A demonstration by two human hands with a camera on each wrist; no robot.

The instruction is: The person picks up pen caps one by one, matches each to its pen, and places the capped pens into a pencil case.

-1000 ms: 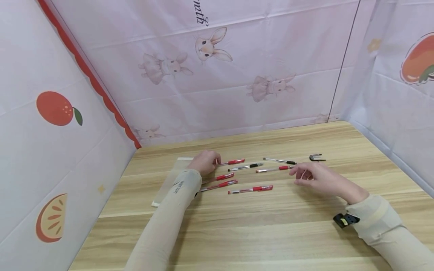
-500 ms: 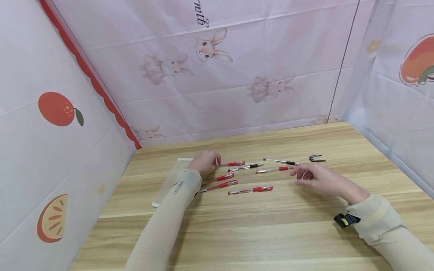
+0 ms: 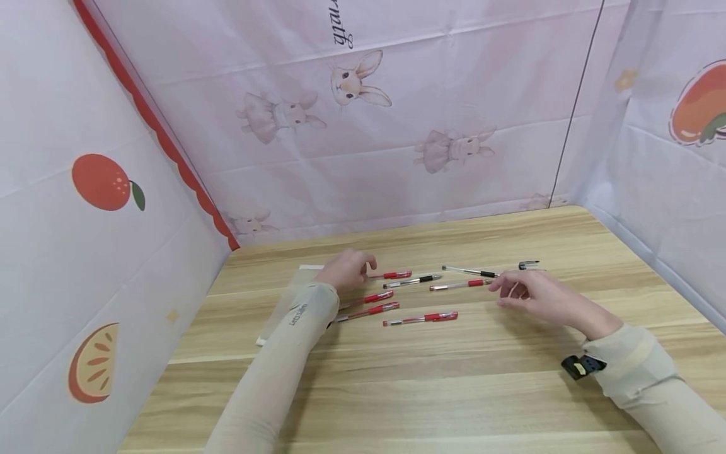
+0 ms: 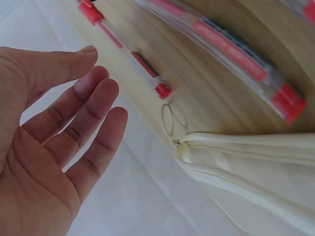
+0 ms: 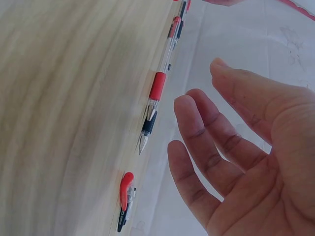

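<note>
My left hand (image 3: 347, 270) is over the back of a pale zippered pouch (image 3: 285, 296), partly covering it. Its fingers are loosely bent and hold nothing. Close by its fingertips lies a capped red gel pen (image 3: 394, 275). In the left wrist view, the pouch's zipper edge (image 4: 246, 140) has a small loop pull (image 4: 172, 120). My right hand (image 3: 535, 295) hovers relaxed above the table, nothing in its fingers. Beside it are an uncapped red gel pen (image 3: 462, 285) and an uncapped black gel pen (image 3: 471, 272). A red pen cap (image 5: 126, 191) shows in the right wrist view.
Another black pen (image 3: 412, 281) lies in the middle. Nearer are red pens, one (image 3: 421, 319) alone and one (image 3: 371, 311) by the left forearm. A dark pen cap (image 3: 529, 264) sits behind my right hand. Printed cloth walls (image 3: 368, 170) border the wooden table (image 3: 431, 391).
The head view has shifted slightly. My left hand's fingers have loosened and lifted a little beside the red pen. My right hand stays almost where it was.
</note>
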